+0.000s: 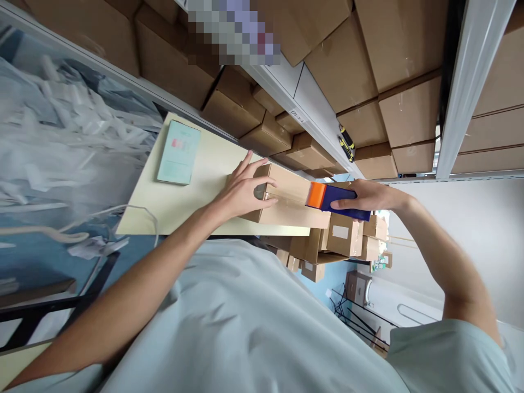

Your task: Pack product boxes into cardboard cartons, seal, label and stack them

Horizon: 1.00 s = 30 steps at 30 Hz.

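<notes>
The left hand's fingers [265, 181] are spread and curved, the thumb well apart from the rest, over the nine o'clock end of a cardboard carton [289, 214]; I cannot tell which tips press on it. The fingers of the right hand [370, 195] are closed firmly around a dark blue tape dispenser [342, 201] at the carton's three o'clock end. The dispenser's orange head [316, 194] points toward nine o'clock, at the carton's top; whether it touches is unclear. The carton lies shut on the pale yellow table [213, 215], a seam running lengthwise along its top, and a glossy patch shows at the end between the left thumb and fingers.

Taking the carton as the centre of the dial, a flat mint-green box [179, 153] lies on the table between nine and ten. At two o'clock, yellow-and-black tools [346, 143] lie on a white shelf [313, 95] with brown boxes [344, 60] stacked behind them. More brown boxes [343, 233] are gathered at four o'clock, past the table. Farther off, past the mint-green box, spreads a blurred white heap [77, 142].
</notes>
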Tool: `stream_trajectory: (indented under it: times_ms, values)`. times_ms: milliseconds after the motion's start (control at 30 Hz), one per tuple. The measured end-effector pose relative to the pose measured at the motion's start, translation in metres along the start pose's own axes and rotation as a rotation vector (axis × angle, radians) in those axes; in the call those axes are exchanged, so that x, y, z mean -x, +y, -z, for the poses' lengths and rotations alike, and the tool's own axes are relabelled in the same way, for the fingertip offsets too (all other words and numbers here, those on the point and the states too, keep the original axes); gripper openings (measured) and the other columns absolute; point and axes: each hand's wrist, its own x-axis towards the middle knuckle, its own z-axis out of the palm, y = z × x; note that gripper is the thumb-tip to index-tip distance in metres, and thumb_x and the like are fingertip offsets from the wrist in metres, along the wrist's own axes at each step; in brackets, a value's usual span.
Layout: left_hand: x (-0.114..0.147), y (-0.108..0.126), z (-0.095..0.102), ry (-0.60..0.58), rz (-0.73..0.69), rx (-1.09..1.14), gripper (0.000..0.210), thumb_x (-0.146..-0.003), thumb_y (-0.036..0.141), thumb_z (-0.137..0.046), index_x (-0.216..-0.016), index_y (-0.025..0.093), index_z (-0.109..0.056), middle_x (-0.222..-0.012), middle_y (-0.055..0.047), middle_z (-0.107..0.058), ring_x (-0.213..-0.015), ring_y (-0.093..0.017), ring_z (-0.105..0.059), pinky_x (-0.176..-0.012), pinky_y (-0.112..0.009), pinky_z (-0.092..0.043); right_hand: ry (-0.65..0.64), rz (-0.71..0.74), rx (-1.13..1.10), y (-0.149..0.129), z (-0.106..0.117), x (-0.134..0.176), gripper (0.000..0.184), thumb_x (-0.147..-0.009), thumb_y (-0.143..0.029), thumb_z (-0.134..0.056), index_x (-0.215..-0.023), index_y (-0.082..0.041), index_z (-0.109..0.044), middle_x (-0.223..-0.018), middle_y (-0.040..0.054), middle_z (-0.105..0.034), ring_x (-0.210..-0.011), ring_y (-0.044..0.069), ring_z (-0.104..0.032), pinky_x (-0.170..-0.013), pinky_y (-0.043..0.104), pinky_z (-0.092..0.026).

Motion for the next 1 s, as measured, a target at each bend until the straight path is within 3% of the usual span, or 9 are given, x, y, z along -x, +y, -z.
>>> stream_trajectory:
  times_ms: [100,267,367,600,800,900,1000]
  values:
    - [-0.001,-0.001,0.002,-0.021,0.017,-0.001,0.036,-0.08,0.046,-0.094,-0.112,0.03,-0.089,-0.18,-0.008,-0.049,-0.18,-0.047,-0.013,-0.145,-0.066,-0.024,-0.037,0.01,-0.127,0.021,-0.007,-0.011,0.069,-0.079,-0.087,-0.087,-0.099,-0.022,-0.079,-0.081,0.0027,-0.078,-0.071,0.021,-0.071,-0.065,0.032,-0.056]
    - [-0.003,-0.003,0.004,-0.037,0.077,-0.001,0.04,-0.075,0.051,-0.094,-0.109,0.03,-0.089,-0.174,-0.006,-0.053,-0.179,-0.047,-0.014,-0.145,-0.066,-0.023,-0.17,0.046,-0.257,0.057,-0.019,-0.033,0.071,-0.081,-0.09,-0.085,-0.081,-0.02,-0.074,-0.068,0.0024,-0.073,-0.061,0.017,-0.066,-0.061,0.03,-0.055]
    - [-0.004,-0.002,0.005,-0.068,0.117,-0.026,0.044,-0.074,0.056,-0.093,-0.11,0.032,-0.088,-0.175,-0.005,-0.053,-0.179,-0.047,-0.018,-0.145,-0.065,-0.023,-0.225,0.112,-0.341,0.083,-0.026,-0.049,0.069,-0.077,-0.087,-0.09,-0.08,-0.02,-0.073,-0.065,0.0007,-0.072,-0.06,0.016,-0.067,-0.06,0.028,-0.056]
    - [-0.008,0.007,0.007,-0.127,0.151,-0.235,0.063,-0.092,0.084,-0.071,-0.118,0.029,-0.085,-0.176,-0.009,-0.056,-0.177,-0.043,-0.03,-0.145,-0.067,-0.017,-0.317,0.218,-0.422,0.157,-0.037,-0.083,0.072,-0.075,-0.088,-0.092,-0.078,-0.019,-0.071,-0.064,-0.0005,-0.07,-0.057,0.014,-0.065,-0.058,0.027,-0.056]
    - [-0.008,0.003,0.006,-0.039,0.245,-0.273,0.082,-0.07,0.099,-0.082,-0.11,0.028,-0.086,-0.166,-0.01,-0.065,-0.165,-0.04,-0.051,-0.14,-0.065,-0.035,-0.339,0.226,-0.426,0.229,-0.047,-0.084,0.075,-0.075,-0.093,-0.088,-0.073,-0.02,-0.069,-0.063,0.0016,-0.068,-0.06,0.017,-0.064,-0.058,0.029,-0.052]
    - [-0.007,0.0,0.009,-0.015,0.268,-0.303,0.078,-0.059,0.095,-0.09,-0.103,0.03,-0.087,-0.153,-0.007,-0.074,-0.155,-0.038,-0.062,-0.14,-0.064,-0.037,-0.345,0.203,-0.443,0.268,-0.055,-0.085,0.076,-0.074,-0.095,-0.087,-0.076,-0.02,-0.072,-0.065,0.0034,-0.07,-0.063,0.019,-0.065,-0.06,0.031,-0.054]
    - [-0.007,0.004,0.01,-0.009,0.307,-0.342,0.072,-0.055,0.09,-0.094,-0.099,0.034,-0.087,-0.143,-0.003,-0.079,-0.155,-0.038,-0.062,-0.141,-0.064,-0.036,-0.339,0.18,-0.436,0.307,-0.063,-0.091,0.077,-0.072,-0.096,-0.087,-0.08,-0.021,-0.074,-0.071,0.0046,-0.072,-0.067,0.02,-0.067,-0.06,0.031,-0.055]
